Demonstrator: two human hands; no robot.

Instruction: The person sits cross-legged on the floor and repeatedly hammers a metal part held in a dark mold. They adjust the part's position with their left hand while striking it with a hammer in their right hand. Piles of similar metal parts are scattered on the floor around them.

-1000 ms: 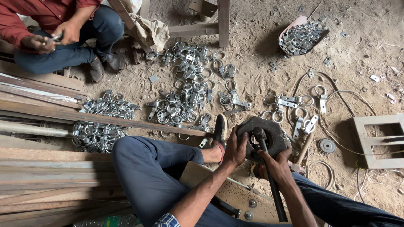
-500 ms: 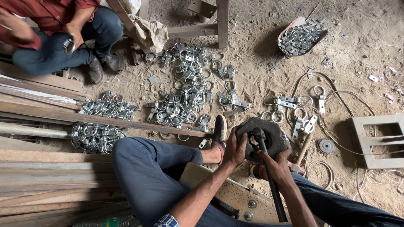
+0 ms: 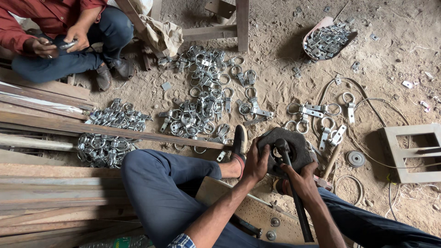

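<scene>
- The left hand [image 3: 255, 161] presses its fingers on a dark rounded pad [image 3: 294, 146], on the sandy floor [image 3: 404, 59].
- The right hand [image 3: 301, 180] wraps closed around a black metal rod [image 3: 296, 202].
- Shiny ring clamps [image 3: 202, 92] lie near.

I sit on the sandy dirt floor [image 3: 285, 87]. My left hand [image 3: 255, 161] and right hand [image 3: 301, 180] flank the long dark metal rod [image 3: 294, 193], which stands in the rounded dark block [image 3: 294, 146] before me. Beyond the block lies the spread heap of shiny metal ring-clamps [image 3: 204, 92]; right of it, a few loose clamps [image 3: 321, 115]. Far right sits the pale square frame [image 3: 409, 154]. At the far right corner rests the scoop of metal pieces [image 3: 327, 39]. Long wooden planks [image 3: 55, 183] lie left, and another person [image 3: 55, 36] sits at the far left.
</scene>
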